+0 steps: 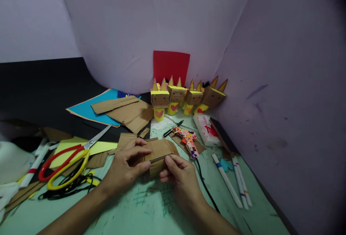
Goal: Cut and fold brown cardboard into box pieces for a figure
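A folded piece of brown cardboard (160,149), bent into a boxy shape, is held between both hands above the green tabletop. My left hand (129,161) grips its left side, thumb on the near edge and fingers over the top. On the right, my right hand (180,175) pinches the near edge between thumb and fingers. Part of the underside is hidden by the hands. Just beyond, a flower-patterned glue gun (187,139) lies on a cardboard scrap, its black cord (205,184) running toward me. A black pen (173,128) rests behind it.
Big scissors (78,159) with red and yellow handles lie at left beside tangled black cord (71,184). Several cardboard-headed figures (160,101) stand at the back before a red sheet (171,65). White markers (227,181) and a tissue pack (207,130) are at right, near the wall.
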`<state>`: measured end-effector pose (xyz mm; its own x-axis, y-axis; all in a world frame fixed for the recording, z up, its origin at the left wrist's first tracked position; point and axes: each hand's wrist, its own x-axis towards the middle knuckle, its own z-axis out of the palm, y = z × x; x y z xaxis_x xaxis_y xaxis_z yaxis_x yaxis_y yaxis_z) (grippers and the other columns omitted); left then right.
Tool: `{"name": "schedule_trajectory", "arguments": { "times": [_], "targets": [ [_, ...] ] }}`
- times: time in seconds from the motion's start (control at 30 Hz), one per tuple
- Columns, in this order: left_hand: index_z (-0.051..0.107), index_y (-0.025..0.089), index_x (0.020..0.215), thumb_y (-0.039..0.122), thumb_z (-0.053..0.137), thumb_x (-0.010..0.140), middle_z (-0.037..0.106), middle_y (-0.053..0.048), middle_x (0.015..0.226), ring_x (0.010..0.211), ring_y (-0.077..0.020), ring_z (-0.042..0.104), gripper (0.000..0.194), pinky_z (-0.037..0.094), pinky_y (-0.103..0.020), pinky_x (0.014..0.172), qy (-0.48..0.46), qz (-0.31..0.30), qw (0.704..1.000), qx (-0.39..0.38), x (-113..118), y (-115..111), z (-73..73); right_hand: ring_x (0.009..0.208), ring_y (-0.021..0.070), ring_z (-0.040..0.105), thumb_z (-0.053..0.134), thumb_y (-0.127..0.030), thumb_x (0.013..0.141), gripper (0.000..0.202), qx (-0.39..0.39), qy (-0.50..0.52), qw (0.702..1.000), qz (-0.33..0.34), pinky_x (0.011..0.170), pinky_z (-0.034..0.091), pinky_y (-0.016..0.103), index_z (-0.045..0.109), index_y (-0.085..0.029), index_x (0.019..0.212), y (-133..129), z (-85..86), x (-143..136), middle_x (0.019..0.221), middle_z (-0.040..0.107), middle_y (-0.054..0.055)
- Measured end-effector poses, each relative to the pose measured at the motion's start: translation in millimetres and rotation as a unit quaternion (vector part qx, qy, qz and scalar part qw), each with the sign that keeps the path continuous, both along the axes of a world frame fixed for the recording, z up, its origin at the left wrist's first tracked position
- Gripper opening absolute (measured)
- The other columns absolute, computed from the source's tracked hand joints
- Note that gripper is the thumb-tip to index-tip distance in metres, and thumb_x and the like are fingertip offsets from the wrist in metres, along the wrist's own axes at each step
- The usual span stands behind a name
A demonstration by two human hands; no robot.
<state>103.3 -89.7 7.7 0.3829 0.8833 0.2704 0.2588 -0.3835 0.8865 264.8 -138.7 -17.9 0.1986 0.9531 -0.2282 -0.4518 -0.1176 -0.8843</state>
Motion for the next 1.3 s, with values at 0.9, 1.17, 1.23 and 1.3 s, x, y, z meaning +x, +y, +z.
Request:
{"name": "schedule_trajectory", "arguments": {
  "times": [0.9,1.17,1.23,1.3],
  "targets": [
    [0.055,0.018,0.119,0.023,0.065,0.071,0.046,-0.012,0.132,0.123,-0.0290,0.038,0.050,0.031,-0.046,0.103,0.151,0.004,0.974,0.168,-4,-1,-3.0,0.040,0.0060,0.056,0.086,-0.035,0.040,0.039,-0.073,0.115,0.988,-0.076,0.037,0.046,0.012,0.062,-0.014,0.063,2,9.9,3,0.050,0.061,-0.005],
    [0.051,0.016,0.124,0.018,0.061,0.073,0.057,-0.012,0.122,0.112,-0.0283,0.047,0.052,0.037,-0.046,0.097,0.178,0.011,0.967,0.183,-2,0,-7.3,0.041,0.0058,0.056,0.084,-0.037,0.047,0.036,-0.054,0.089,0.993,-0.061,0.038,0.046,0.012,0.062,-0.015,0.063,1,6.9,3,0.050,0.059,-0.006],
    [0.051,0.017,0.124,0.016,0.056,0.075,0.056,-0.011,0.125,0.116,-0.0274,0.047,0.049,0.036,-0.046,0.099,0.157,-0.001,0.976,0.152,-3,1,-8.3,0.041,0.0060,0.055,0.083,-0.039,0.049,0.035,-0.045,0.060,0.996,-0.041,0.038,0.044,0.013,0.063,-0.014,0.063,1,3.8,3,0.050,0.059,-0.005],
    [0.052,0.017,0.124,0.016,0.052,0.077,0.054,-0.011,0.128,0.119,-0.0260,0.045,0.047,0.033,-0.045,0.102,0.141,-0.021,0.983,0.116,-5,4,-9.1,0.041,0.0066,0.055,0.081,-0.040,0.052,0.034,-0.044,0.021,0.999,-0.023,0.038,0.042,0.014,0.066,-0.013,0.065,1,-0.7,3,0.051,0.059,-0.003]
  ]
}}
